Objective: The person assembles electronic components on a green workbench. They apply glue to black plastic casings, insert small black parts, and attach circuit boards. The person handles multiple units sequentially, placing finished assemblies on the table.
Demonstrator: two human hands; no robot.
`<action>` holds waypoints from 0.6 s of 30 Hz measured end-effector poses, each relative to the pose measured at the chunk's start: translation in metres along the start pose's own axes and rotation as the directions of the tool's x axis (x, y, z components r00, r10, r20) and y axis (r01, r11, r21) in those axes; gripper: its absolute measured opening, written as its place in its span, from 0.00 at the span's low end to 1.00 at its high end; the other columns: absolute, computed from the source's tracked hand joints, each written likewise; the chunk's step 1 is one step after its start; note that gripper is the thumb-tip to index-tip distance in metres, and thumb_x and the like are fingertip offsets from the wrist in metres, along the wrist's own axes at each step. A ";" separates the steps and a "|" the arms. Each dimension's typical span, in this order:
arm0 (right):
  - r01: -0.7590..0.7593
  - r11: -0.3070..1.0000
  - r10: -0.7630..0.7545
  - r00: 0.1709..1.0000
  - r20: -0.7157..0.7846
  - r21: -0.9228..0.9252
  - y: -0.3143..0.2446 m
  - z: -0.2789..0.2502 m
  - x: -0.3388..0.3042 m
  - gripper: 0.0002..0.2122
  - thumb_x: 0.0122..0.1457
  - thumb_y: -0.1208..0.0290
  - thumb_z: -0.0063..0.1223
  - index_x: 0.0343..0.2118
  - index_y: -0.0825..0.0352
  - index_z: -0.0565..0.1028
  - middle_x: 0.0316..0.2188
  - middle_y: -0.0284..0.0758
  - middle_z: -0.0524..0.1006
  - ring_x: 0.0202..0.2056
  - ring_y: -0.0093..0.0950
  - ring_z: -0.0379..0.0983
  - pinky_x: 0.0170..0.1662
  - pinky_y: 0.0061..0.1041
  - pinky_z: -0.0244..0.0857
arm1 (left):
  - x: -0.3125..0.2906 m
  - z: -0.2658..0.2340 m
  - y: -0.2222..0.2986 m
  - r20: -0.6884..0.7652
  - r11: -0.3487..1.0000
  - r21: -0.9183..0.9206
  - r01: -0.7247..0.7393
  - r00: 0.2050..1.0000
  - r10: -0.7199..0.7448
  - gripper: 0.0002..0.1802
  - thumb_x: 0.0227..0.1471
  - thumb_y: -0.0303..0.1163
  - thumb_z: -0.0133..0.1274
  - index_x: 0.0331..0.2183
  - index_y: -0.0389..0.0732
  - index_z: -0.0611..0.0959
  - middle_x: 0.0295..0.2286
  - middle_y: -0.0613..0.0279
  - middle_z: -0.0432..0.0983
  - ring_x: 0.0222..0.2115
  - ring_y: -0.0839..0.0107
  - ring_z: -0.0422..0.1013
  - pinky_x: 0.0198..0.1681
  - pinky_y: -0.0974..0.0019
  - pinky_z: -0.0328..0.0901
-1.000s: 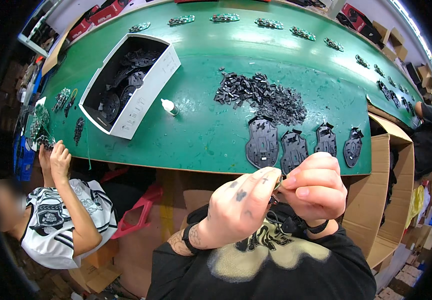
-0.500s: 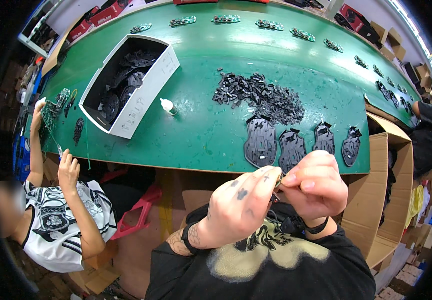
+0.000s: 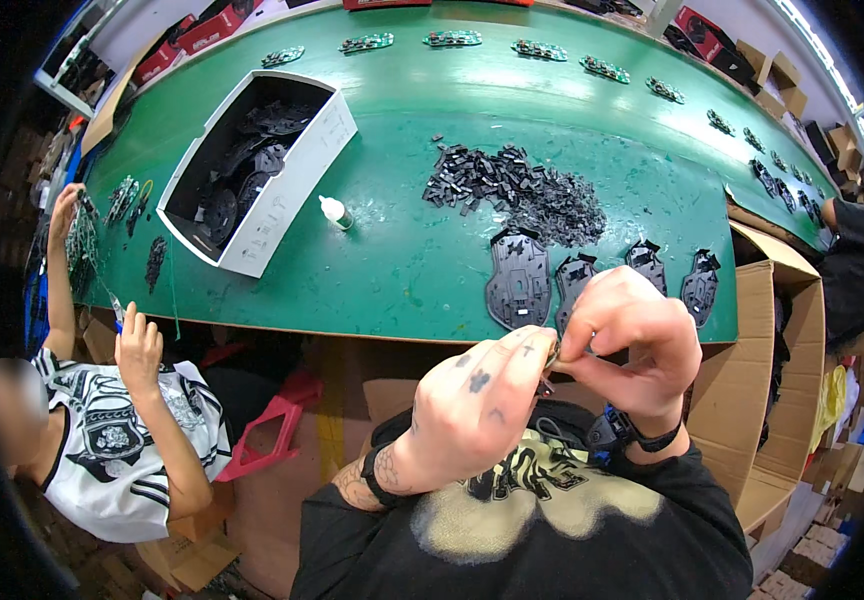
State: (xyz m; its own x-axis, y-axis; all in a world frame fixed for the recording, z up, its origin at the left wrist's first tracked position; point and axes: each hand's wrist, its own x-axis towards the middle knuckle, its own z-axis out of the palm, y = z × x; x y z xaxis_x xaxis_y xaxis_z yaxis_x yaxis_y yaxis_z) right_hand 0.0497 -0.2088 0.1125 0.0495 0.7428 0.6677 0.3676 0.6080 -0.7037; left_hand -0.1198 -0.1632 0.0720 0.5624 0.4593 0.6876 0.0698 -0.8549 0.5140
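Just past the table's near edge my two hands meet in front of my chest. My left hand (image 3: 477, 405) is closed, its thumb and fingers around a small dark part (image 3: 549, 372) that shows only in slivers at the fingertips. Thumb and forefinger of my right hand (image 3: 637, 340) pinch together at the same spot; what lies between them is too small to make out. Beyond the hands, several black plastic shells (image 3: 518, 280) lie in a row on the green table (image 3: 392, 270), one partly hidden behind my right hand. Behind them spreads a heap of small black plastic pieces (image 3: 497, 185).
A white box (image 3: 287, 205) of black shells stands at the left, beside a small white bottle (image 3: 335, 212). Green circuit boards (image 3: 452, 38) line the far side. A co-worker (image 3: 122, 440) handles wires at the left. An open cardboard box (image 3: 742, 390) adjoins the table's right end.
My right hand has lifted slightly and turned, its fingers more curled, still meeting the left at the fingertips. The co-worker's raised hand has moved up and left with the wires.
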 end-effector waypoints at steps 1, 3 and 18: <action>0.028 1.000 -0.028 0.999 -0.036 0.003 -0.001 0.001 0.000 0.13 0.41 0.86 0.63 0.27 0.64 0.71 0.25 0.34 0.78 0.26 0.27 0.74 0.32 0.25 0.64 | 0.001 -0.001 0.002 -0.011 1.000 -0.016 0.003 1.000 -0.004 0.20 0.44 0.20 0.54 0.43 0.29 0.74 0.35 0.49 0.77 0.30 0.60 0.76 0.29 0.66 0.70; 0.082 0.997 -0.081 0.991 -0.109 0.002 0.000 0.005 -0.004 0.14 0.42 0.86 0.64 0.29 0.64 0.70 0.25 0.35 0.78 0.26 0.28 0.74 0.32 0.25 0.65 | 0.002 -0.001 0.003 -0.024 0.999 -0.036 -0.005 1.000 0.004 0.20 0.44 0.20 0.54 0.43 0.30 0.73 0.35 0.49 0.77 0.30 0.59 0.76 0.29 0.66 0.70; 0.039 0.996 -0.043 0.997 -0.065 -0.075 0.008 0.009 -0.016 0.13 0.41 0.84 0.64 0.26 0.63 0.70 0.27 0.34 0.77 0.28 0.29 0.72 0.31 0.26 0.64 | -0.008 0.007 -0.003 -0.009 0.969 -0.239 0.065 0.998 -0.069 0.24 0.41 0.18 0.56 0.45 0.29 0.70 0.37 0.47 0.76 0.34 0.53 0.76 0.35 0.61 0.72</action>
State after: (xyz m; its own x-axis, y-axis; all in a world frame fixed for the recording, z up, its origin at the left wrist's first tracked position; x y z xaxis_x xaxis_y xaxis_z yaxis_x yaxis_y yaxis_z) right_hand 0.0433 -0.2134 0.0945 0.0933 0.6960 0.7119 0.4381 0.6134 -0.6571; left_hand -0.1182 -0.1658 0.0615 0.5484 0.5194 0.6554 -0.0928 -0.7411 0.6650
